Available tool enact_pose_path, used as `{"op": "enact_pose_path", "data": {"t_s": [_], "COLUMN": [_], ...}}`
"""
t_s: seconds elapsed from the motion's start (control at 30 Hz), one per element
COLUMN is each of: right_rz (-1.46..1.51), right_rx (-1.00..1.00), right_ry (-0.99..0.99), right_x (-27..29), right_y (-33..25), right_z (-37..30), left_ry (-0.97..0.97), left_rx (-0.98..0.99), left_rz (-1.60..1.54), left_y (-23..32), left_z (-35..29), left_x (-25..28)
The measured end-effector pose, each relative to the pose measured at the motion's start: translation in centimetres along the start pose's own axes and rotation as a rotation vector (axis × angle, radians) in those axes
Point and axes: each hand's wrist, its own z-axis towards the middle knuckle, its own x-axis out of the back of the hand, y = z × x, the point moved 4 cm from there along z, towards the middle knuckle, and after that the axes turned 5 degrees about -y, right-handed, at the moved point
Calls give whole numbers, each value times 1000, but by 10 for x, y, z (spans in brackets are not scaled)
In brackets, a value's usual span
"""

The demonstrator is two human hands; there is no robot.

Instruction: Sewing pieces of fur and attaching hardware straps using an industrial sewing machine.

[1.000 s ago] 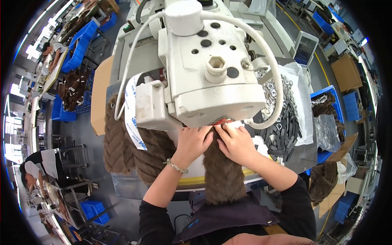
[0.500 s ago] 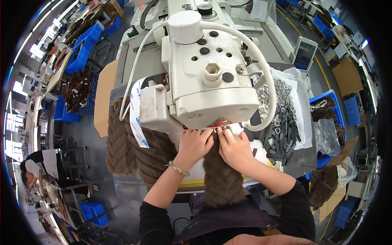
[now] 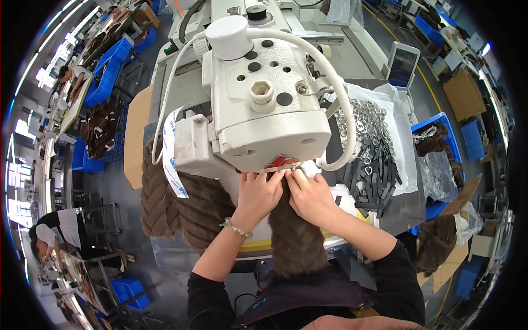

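A large white industrial sewing machine (image 3: 273, 129) stands in front of me, and its head hides the needle and my farthest fingertips. Just under its front edge, my left hand (image 3: 257, 193) has its fingers curled and pinched at the end of a brown fur strip (image 3: 297, 239). On the right of the same end, my right hand (image 3: 309, 193) grips with bent fingers, thumb close to the left thumb. The strip hangs from between both hands over the table's front edge toward my lap. What lies beneath the fingertips cannot be made out.
More brown fur pieces (image 3: 184, 206) lie left of the machine. To the right are a heap of metal rings (image 3: 366, 124) and black straps (image 3: 374, 179) on white plastic sheet. A blue bin (image 3: 454, 137) with fur stands beyond. A person (image 3: 47, 236) works at far left.
The view has shifted slightly, so the machine appears a little farther left. Both hands stay at the strip's end under the machine head, with hardly any visible movement.
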Motion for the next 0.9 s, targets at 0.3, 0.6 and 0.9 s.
{"op": "enact_pose_path", "data": {"t_s": [0.3,0.6,0.9], "right_rz": [-102,-170,-145], "right_rx": [-31,8,33], "right_ry": [-111,-75,-97], "right_x": [-7,-7,-7], "right_y": [-5,-8,-7], "right_z": [-5,-5,-3], "left_ry": [-60,5,-7], "left_rx": [51,4,30], "left_rz": [80,67,101], "left_y": [2,1,-1], "left_z": [-1,-1,1], "left_x": [-5,0,-1]}}
